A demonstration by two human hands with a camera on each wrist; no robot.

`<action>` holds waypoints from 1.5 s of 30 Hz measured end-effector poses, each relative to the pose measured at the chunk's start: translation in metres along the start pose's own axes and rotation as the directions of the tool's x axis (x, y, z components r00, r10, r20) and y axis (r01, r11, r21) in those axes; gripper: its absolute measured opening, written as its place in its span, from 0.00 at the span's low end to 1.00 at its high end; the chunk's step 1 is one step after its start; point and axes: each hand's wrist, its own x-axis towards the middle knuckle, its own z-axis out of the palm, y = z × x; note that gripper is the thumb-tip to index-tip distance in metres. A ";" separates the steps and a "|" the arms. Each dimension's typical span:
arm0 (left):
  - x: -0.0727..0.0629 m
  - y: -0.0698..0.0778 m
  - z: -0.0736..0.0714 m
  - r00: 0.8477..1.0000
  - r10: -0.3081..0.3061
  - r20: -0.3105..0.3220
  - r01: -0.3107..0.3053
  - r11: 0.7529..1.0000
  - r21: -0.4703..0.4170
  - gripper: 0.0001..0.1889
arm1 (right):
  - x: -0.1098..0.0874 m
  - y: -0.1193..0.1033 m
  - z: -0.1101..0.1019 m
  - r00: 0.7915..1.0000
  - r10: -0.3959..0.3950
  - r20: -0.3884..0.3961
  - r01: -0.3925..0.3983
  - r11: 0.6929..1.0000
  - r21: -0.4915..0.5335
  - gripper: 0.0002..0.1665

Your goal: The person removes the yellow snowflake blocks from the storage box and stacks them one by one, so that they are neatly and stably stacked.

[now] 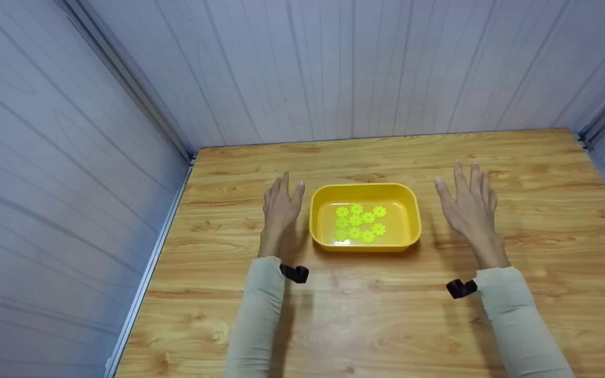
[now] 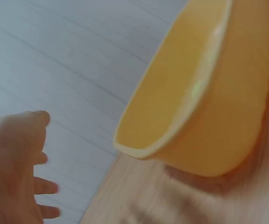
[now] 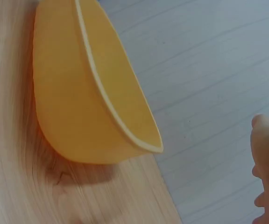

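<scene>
A yellow rectangular tub [image 1: 365, 248] with rounded corners rests on the wooden table between the two hands. Inside it lie several bright yellow-green flower-shaped pieces [image 1: 355, 220], mostly toward the left and middle of its floor. My left hand [image 1: 281, 207] is held just left of the tub, fingers extended and thumb apart, holding nothing. On the other side, my right hand [image 1: 470, 210] is spread with straight fingers, a little farther from the rim and also holding nothing. Both wrist views show the tub's outer wall [image 2: 218, 116] beside the hand, with a gap between.
The wood-grain table [image 1: 365, 320] meets a pale panelled wall [image 1: 334, 68] behind the tub. Another panelled wall [image 1: 61, 210] runs along the left edge. A small black device [image 1: 294, 273] sits at the left cuff and a similar black device [image 1: 461, 288] at the right.
</scene>
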 end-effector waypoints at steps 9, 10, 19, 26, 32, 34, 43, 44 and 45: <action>0.010 0.003 -0.017 0.951 -0.054 0.303 0.173 0.908 -0.382 0.27 | 0.010 -0.017 0.005 0.996 -0.086 0.001 0.080 0.932 0.353 0.46; 0.011 0.003 -0.016 0.941 -0.062 0.333 0.205 0.887 -0.413 0.26 | 0.010 -0.019 0.007 0.996 -0.088 0.001 0.080 0.916 0.394 0.45; 0.011 -0.005 0.000 0.895 -0.042 0.443 0.258 0.860 -0.440 0.20 | 0.008 -0.031 0.042 0.993 -0.112 0.041 0.070 0.823 0.564 0.38; 0.008 -0.003 0.006 0.896 -0.036 0.443 0.219 0.903 -0.369 0.23 | 0.005 -0.038 0.067 0.980 -0.164 0.111 0.077 0.832 0.550 0.37; 0.004 0.002 0.008 0.890 -0.081 0.449 0.228 0.931 -0.284 0.24 | 0.002 -0.044 0.080 0.962 -0.197 0.189 0.070 0.849 0.524 0.38; 0.005 0.002 0.009 0.885 -0.090 0.457 0.240 0.930 -0.280 0.25 | 0.001 -0.046 0.083 0.956 -0.193 0.223 0.052 0.855 0.515 0.38; 0.006 0.003 0.006 0.865 -0.092 0.494 0.258 0.925 -0.280 0.25 | 0.005 -0.046 0.093 0.917 -0.139 0.374 -0.007 0.932 0.362 0.36; 0.007 0.003 0.006 0.863 -0.094 0.496 0.263 0.923 -0.282 0.25 | 0.005 -0.046 0.094 0.914 -0.133 0.383 -0.009 0.937 0.349 0.35; 0.007 0.002 0.005 0.863 -0.096 0.497 0.266 0.921 -0.284 0.25 | 0.006 -0.046 0.094 0.913 -0.129 0.388 -0.009 0.942 0.335 0.35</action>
